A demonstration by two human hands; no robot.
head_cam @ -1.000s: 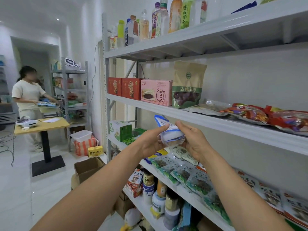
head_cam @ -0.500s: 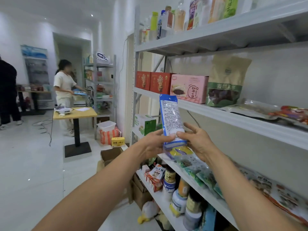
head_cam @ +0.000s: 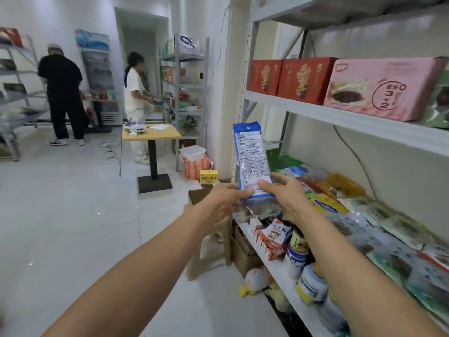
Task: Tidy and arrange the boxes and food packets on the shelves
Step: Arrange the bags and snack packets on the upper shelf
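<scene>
I hold a long blue-and-white food packet [head_cam: 251, 156] upright by its bottom end, in front of the grey shelf unit [head_cam: 340, 117]. My left hand [head_cam: 226, 198] grips its lower left corner and my right hand [head_cam: 284, 193] pinches its lower right edge. Its printed back faces me. Behind it, the middle shelf carries several flat snack packets [head_cam: 379, 222]. On the shelf above stand two red boxes [head_cam: 289, 77] and a pink box [head_cam: 379, 91].
Jars and tins [head_cam: 303, 266] fill the lower shelf, with cardboard boxes [head_cam: 243, 254] on the floor beside it. A small yellow table [head_cam: 151, 135], a white bin [head_cam: 193, 153] and another shelf rack [head_cam: 184, 93] stand further back. Two people [head_cam: 62, 93] work at the far wall.
The packet, crumpled between my hands a second ago, now stands straightened and upright. My view has swung left and down, bringing the room and a second person into sight.
</scene>
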